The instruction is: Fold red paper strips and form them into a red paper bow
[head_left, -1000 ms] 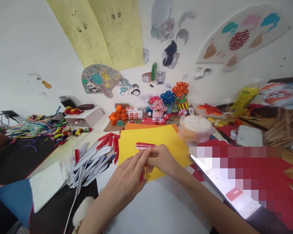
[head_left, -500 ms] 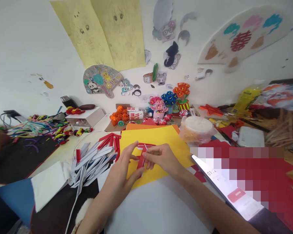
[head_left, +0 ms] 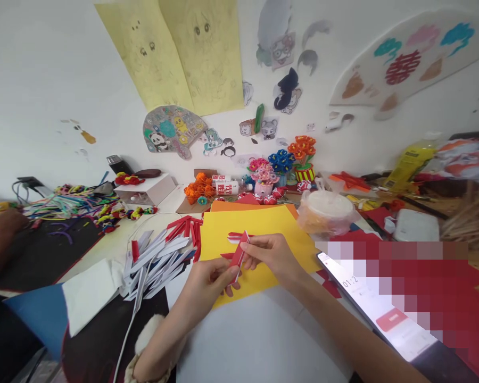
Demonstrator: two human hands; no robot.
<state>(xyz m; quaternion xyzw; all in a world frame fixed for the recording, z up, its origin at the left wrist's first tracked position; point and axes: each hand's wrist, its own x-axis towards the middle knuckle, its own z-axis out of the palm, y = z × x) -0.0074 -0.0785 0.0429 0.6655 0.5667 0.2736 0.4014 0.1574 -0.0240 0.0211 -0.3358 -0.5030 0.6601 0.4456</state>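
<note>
My left hand (head_left: 207,276) is closed on the lower end of a folded red paper strip (head_left: 240,255), and my right hand (head_left: 273,255) is closed on its upper part, just above the tabletop (head_left: 255,340). I judge that the thin strip could tear or crease crookedly if the two pinches pull against each other. It stands tilted between both hands, over the yellow sheet (head_left: 263,223), with a pile of folded strips (head_left: 155,260) beyond to the left.

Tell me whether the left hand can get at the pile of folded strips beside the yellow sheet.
Probably yes. The pile of folded strips lies just left of the left hand with nothing between them, though that hand pinches the red strip with the right hand.
</note>
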